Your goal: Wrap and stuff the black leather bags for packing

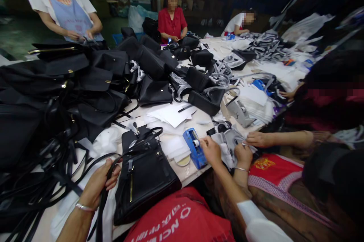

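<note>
Bag [146, 175]: black, lying at near edge of table [188, 173], just above red apron [184, 200]; gold zipper [131, 187] facing up.
Left hand [98, 183]: curled round black straps [109, 170], just beside bag; straps trailing toward bag top, join not clear.
Right hand [212, 151]: at blue tape dispenser [196, 154], thumb and finger drawn together by roll [196, 143]; tape between them or not, cannot tell.
Step in hand: probably taking tape, straps gathered meanwhile.
Next move: likely to call for sure pinch and clean tear at dispenser, with firm left grip on straps.
Neighbour's hands [258, 139]: farther right, apart from right hand.
Beyond: white sheets [173, 115]; heap of black bags [105, 63], leftward.
</note>
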The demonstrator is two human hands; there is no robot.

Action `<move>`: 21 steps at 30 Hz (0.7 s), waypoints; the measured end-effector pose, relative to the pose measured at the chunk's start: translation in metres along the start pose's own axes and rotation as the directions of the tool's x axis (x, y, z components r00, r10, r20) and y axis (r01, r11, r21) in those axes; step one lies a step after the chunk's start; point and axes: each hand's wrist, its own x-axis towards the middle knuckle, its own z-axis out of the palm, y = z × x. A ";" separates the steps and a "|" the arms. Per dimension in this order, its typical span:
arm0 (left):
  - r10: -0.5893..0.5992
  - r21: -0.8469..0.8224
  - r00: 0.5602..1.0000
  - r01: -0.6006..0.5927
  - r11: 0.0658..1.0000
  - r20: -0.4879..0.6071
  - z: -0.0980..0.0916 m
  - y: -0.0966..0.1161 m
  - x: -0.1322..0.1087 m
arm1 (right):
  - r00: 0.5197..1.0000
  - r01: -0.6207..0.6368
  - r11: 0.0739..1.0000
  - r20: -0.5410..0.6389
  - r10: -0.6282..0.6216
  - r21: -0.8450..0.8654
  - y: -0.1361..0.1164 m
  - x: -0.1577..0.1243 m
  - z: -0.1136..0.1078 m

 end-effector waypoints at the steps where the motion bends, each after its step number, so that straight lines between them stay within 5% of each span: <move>1: 0.036 0.045 0.999 -0.035 0.998 -0.016 0.001 -0.003 0.008 | 0.991 -0.129 0.991 -0.031 0.129 0.019 0.019 0.000 -0.011; 3: 0.078 0.230 0.994 -0.059 0.971 -0.072 0.005 -0.020 0.026 | 0.951 -0.300 0.952 -0.050 0.304 0.066 0.046 -0.008 -0.025; 5: 0.083 0.477 0.988 -0.012 0.879 -0.128 0.009 -0.046 0.046 | 0.941 -0.334 0.941 -0.041 0.336 0.054 0.056 -0.025 -0.025; 9: 0.103 0.722 0.986 0.022 0.692 -0.128 0.009 -0.081 0.068 | 0.977 -0.036 0.990 0.204 0.063 -0.135 0.035 -0.067 0.006; 11: 0.148 0.767 0.982 -0.002 0.642 -0.121 0.004 -0.082 0.067 | 0.921 0.112 0.965 0.390 -0.011 -0.237 0.018 -0.081 0.033; 13: 0.211 0.784 0.971 -0.041 0.619 -0.116 -0.001 -0.076 0.063 | 0.877 0.142 0.917 0.477 0.058 -0.372 0.003 -0.084 0.060; 16: 0.311 0.758 0.943 -0.113 0.642 -0.123 -0.008 -0.068 0.051 | 0.864 0.108 0.858 0.474 0.169 -0.502 -0.011 -0.075 0.089; 21: 0.387 0.601 0.882 -0.161 0.783 -0.268 -0.011 -0.076 0.020 | 0.840 0.234 0.821 0.534 0.099 -0.521 -0.010 -0.067 0.102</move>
